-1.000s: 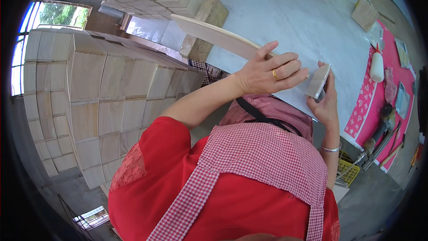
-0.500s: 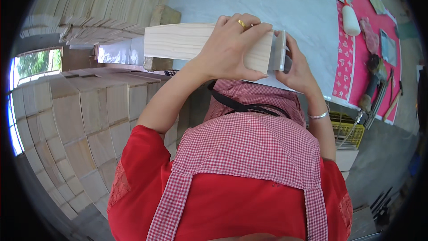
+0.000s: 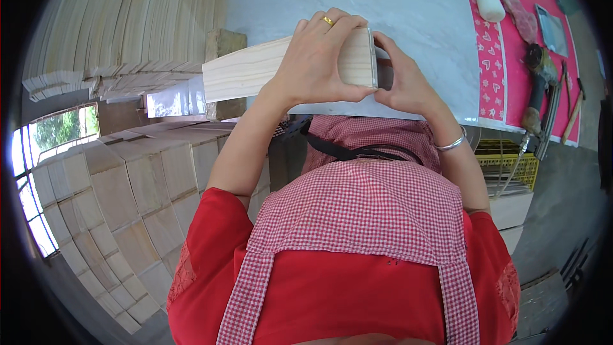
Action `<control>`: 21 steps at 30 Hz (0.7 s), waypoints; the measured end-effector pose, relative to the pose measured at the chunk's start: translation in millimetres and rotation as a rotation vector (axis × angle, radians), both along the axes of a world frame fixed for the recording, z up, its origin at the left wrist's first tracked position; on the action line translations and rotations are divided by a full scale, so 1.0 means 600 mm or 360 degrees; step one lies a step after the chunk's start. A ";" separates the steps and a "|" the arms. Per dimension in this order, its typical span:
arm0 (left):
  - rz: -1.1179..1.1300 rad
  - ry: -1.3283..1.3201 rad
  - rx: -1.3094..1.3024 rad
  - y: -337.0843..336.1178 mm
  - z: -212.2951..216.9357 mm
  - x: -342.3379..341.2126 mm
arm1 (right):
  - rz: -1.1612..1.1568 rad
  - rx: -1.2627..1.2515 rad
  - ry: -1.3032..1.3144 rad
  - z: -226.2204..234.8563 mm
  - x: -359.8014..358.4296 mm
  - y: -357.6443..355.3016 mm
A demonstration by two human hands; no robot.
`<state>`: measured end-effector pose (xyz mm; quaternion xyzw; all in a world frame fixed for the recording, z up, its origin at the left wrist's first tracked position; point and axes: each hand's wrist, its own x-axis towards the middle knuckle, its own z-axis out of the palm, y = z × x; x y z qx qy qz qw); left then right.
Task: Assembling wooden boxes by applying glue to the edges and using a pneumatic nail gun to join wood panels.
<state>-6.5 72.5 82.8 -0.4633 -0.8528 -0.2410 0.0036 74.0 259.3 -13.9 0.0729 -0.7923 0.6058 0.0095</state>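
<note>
A long, pale wooden piece (image 3: 246, 69), box-like in shape, lies crosswise in front of me over the work table. My left hand (image 3: 313, 61) spans its top near the right end, thumb on the near edge and fingers over the far edge. Against that right end stands a thin whitish panel (image 3: 374, 57), seen nearly edge-on. Curled behind the panel, my right hand (image 3: 407, 80) grips it with thumb and fingers. The panel's outer face and some fingertips are hidden.
Tall stacks of thin boards (image 3: 121, 19) rise at the far left, beside a wooden block (image 3: 225, 45). Wooden boxes (image 3: 143, 172) are piled at left. On a pink cloth (image 3: 504, 99) lie a white squeeze bottle (image 3: 488, 0) and a power tool (image 3: 536, 83). A yellow crate (image 3: 517, 169) sits below.
The panel in my right hand has moved left and closed the gap to the wooden piece's right end. The view has shifted slightly, and the wooden piece's left end now tilts nearer me.
</note>
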 end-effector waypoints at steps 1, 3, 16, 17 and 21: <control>0.0004 0.0008 0.0002 0.000 0.000 -0.001 | -0.0003 0.0003 0.0004 0.000 0.000 0.000; -0.0006 -0.0002 -0.0015 0.001 0.001 -0.001 | -0.0012 -0.0002 0.0007 0.004 0.000 0.000; -0.0001 -0.0092 -0.0070 0.007 -0.002 -0.003 | 0.0056 0.0074 -0.0042 0.004 -0.002 0.003; 0.0002 -0.0097 -0.0065 0.007 -0.002 -0.003 | 0.0057 0.0073 -0.0053 0.006 -0.001 0.003; 0.0009 -0.0114 -0.0086 0.007 -0.003 -0.006 | 0.0061 0.0070 -0.0048 0.006 -0.001 0.003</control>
